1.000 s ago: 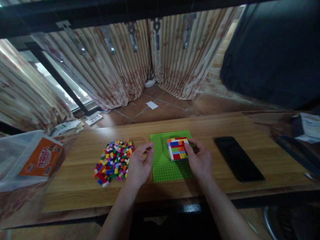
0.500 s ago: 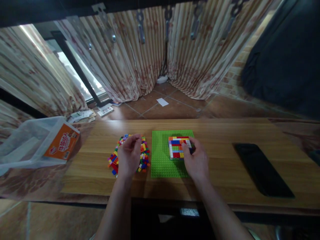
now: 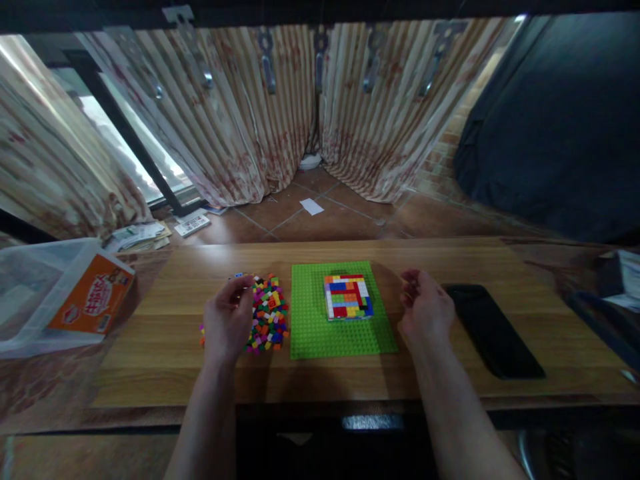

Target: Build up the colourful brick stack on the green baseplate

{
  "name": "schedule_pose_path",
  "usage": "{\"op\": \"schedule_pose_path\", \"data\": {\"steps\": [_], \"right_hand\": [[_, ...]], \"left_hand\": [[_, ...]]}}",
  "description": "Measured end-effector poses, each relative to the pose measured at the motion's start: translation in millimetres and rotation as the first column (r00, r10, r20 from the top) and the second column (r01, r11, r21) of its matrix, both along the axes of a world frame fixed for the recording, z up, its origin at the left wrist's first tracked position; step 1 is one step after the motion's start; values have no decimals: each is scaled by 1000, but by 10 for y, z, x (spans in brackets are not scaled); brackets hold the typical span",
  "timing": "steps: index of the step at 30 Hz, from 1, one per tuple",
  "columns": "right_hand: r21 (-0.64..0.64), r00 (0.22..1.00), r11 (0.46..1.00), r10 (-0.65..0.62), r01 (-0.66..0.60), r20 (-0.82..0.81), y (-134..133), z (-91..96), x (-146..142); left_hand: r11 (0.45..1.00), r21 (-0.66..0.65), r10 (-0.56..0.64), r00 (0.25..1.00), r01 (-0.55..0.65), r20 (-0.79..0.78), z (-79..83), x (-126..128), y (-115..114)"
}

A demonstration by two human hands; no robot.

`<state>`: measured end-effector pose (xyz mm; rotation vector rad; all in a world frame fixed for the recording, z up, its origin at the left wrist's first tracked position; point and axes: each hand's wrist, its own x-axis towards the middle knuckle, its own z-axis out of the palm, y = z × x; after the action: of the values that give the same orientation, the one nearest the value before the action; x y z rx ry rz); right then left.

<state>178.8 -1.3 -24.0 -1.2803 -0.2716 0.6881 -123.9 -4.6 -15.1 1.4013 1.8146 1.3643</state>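
A flat square build of colored toy bricks (image 3: 346,297) sits on a green studded baseplate (image 3: 307,333). To the right of the plate hovers my right hand (image 3: 427,310), its fingers loosely curled and apart, with nothing visible in them. My left hand (image 3: 225,323) is over the left part of a heap of small loose bricks (image 3: 267,320). Its thumb and fingertips are pinched together, and whatever they hold, if anything, is too small to make out. That hand and wrist hide part of the heap.
A black phone-like slab (image 3: 495,330) lies on the wooden table (image 3: 350,383) to the right of my right hand. Beyond the table's left end stands a clear plastic bin (image 3: 45,267) with an orange label. Curtains (image 3: 280,133) hang behind.
My right hand has let go of the brick build and moved right, off the baseplate. My left hand stays pinched, now over the heap's left side. The view has shifted slightly right.
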Motion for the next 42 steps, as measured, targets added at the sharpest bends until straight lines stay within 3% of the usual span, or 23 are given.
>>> {"op": "schedule_pose_path", "data": {"steps": [3, 9, 15, 22, 31, 42], "right_hand": [[33, 1000, 999, 10, -10, 17, -5, 28, -62], [39, 994, 998, 46, -50, 102, -11, 27, -139], [15, 992, 996, 85, -87, 89, -1, 7, -186], [6, 992, 993, 115, -116, 46, 17, 17, -255], [22, 984, 989, 142, -145, 107, 35, -43, -267], [17, 983, 988, 152, -154, 106, 49, -66, -259]], "left_hand": [[998, -33, -54, 998, 52, -34, -2, -33, -13], [969, 27, -229, 931, 246, -283, 16, -98, -30], [961, -59, -270, 869, 270, -414, 19, -170, -35], [958, -124, -281, 746, 260, -604, 32, 7, -93], [960, -165, -276, 692, 224, -667, 39, 70, -105], [953, -108, -287, 726, 283, -625, 18, 34, -54]]}}
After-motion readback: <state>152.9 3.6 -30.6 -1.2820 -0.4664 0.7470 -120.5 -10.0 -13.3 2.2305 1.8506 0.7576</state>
